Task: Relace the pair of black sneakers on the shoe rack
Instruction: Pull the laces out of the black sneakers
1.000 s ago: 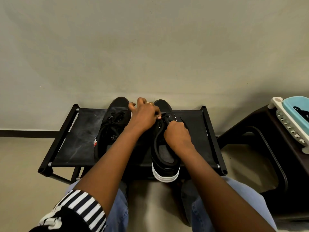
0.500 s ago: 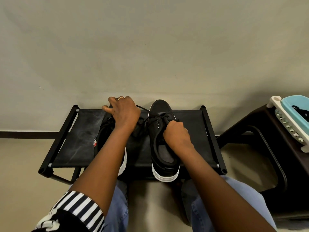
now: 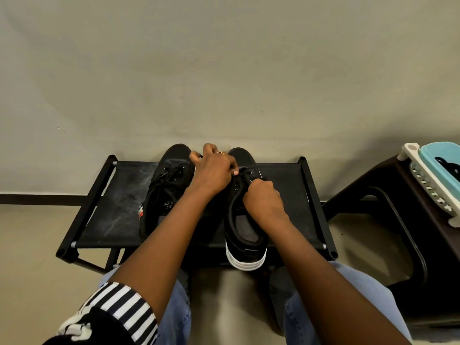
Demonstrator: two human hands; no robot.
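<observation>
On the shoe rack, left hand and right hand pinch the lace of one sneaker — best kept evenly taut at each eyelet.

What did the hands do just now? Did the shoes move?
The left hand swung back right from over the left sneaker to the lace of the right sneaker and pinches it. The right hand kept gripping that lace. Both sneakers stayed on the shoe rack.
</observation>
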